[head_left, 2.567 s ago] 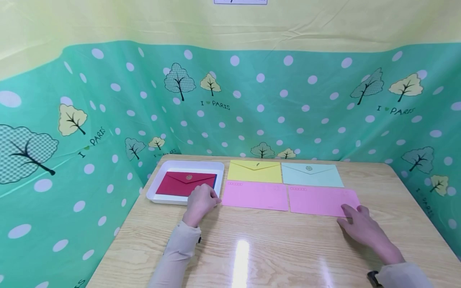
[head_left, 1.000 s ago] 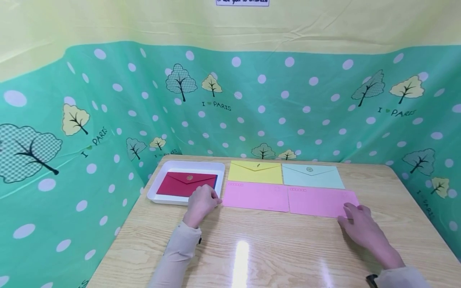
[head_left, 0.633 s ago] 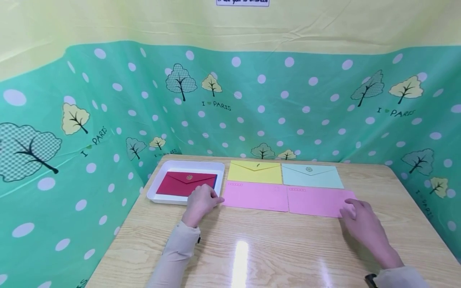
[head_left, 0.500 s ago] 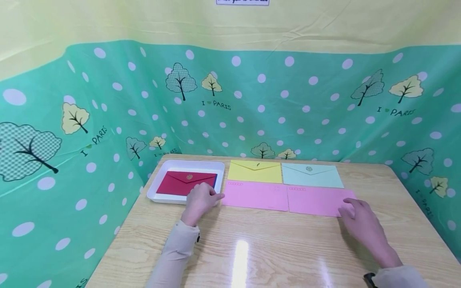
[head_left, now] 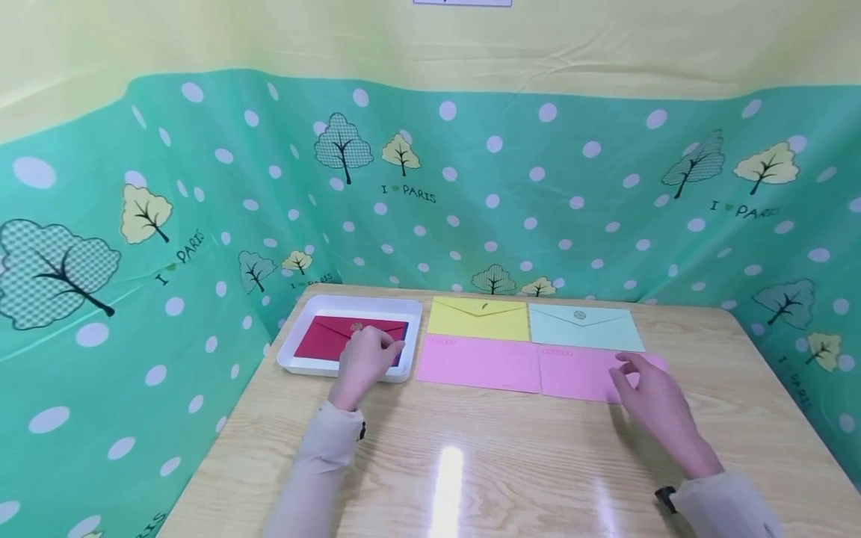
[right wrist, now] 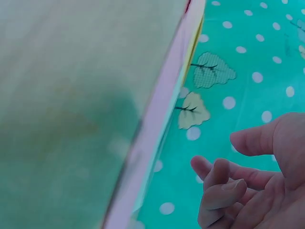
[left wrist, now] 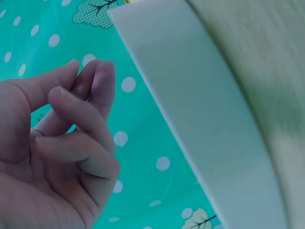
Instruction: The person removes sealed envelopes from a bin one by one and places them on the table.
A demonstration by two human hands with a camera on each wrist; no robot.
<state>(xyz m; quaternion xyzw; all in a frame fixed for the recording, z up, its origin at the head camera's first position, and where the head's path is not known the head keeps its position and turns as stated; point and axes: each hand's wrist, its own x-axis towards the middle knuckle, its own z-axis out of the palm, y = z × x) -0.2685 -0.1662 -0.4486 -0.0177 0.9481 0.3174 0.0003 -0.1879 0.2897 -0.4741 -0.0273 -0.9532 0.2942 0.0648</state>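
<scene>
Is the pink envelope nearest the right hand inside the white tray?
No, the pink envelope lies on the wooden table, apart from the white tray.

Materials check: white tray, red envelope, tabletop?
White tray: probably plastic; smooth, rounded corners.
Red envelope: likely matte paper or card; creased flap, no glare.
Tabletop: wood or wood-look laminate; grain pattern, and the bright streak suggests gloss.
</scene>
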